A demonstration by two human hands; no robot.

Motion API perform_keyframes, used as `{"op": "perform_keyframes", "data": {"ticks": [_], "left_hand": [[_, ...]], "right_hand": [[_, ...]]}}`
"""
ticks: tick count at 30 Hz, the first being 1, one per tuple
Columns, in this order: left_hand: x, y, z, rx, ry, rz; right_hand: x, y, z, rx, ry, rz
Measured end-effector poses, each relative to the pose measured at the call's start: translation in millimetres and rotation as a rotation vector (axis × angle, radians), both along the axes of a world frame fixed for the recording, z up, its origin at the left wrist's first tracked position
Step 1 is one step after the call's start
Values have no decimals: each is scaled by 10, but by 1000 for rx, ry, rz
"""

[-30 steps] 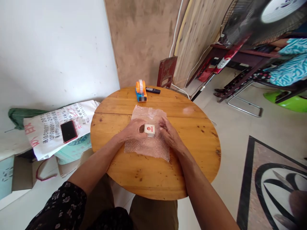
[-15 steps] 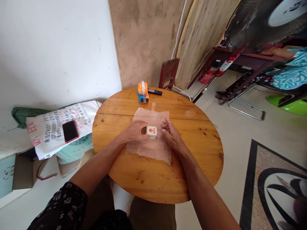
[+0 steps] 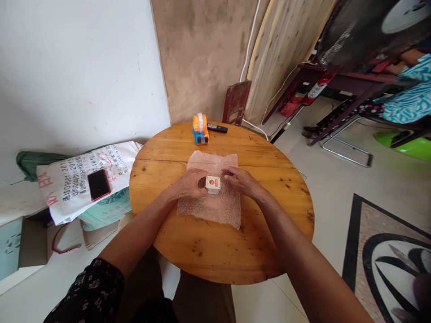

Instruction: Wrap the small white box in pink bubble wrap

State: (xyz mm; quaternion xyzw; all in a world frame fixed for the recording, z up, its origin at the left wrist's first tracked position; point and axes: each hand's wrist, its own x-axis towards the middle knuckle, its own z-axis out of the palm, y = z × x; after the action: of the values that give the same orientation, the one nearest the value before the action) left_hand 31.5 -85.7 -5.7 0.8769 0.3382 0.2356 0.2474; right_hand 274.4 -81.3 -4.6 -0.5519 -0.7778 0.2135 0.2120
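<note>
A small white box (image 3: 213, 185) with red print stands near the middle of a sheet of bubble wrap (image 3: 208, 211). My left hand (image 3: 190, 184) curves around the box's left side, thumb at its front corner and fingers behind it. Just right of the box, my right hand (image 3: 237, 179) hovers over the wrap. Its fingers are bent and slightly apart, with nothing visible in them. A faint clear strip of tape (image 3: 214, 154) shows at the wrap's far edge.
An orange and blue tape dispenser (image 3: 201, 130) and a black object (image 3: 217, 128) are at the far side of the round wooden table (image 3: 286, 202). Left, a phone (image 3: 98, 184) lies on white sacks. A chair (image 3: 237, 103), fan and seated person are beyond.
My right hand has moved left and slightly away from me, closer to the box, with its fingers more bent. My left hand and the box stay nearly in place.
</note>
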Motion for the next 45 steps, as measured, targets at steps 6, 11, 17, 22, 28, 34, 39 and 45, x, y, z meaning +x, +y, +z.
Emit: {"op": "perform_keyframes", "data": {"ticks": [6, 11, 17, 22, 28, 34, 39, 45], "left_hand": [[-3, 12, -22, 5, -17, -4], [-27, 11, -59, 2, 8, 11], [-36, 2, -37, -43, 57, -5], [-147, -135, 292, 18, 72, 12], [-278, -743, 535, 235, 268, -9], [-188, -1050, 142, 376, 341, 95], [-82, -956, 12, 498, 251, 129], [6, -830, 66, 488, 138, 236]], "right_hand": [[-128, 32, -125, 142, 1, -248], [-218, -59, -213, 295, -31, -307], [-267, -98, -147, 246, -63, -318], [-266, -97, -142, 242, -87, -327], [-246, -85, -150, 248, -59, -313], [-186, -39, -146, 140, 29, -323], [-95, -82, -74, -43, 249, -157], [-35, -277, 212, -232, 377, 194]]}}
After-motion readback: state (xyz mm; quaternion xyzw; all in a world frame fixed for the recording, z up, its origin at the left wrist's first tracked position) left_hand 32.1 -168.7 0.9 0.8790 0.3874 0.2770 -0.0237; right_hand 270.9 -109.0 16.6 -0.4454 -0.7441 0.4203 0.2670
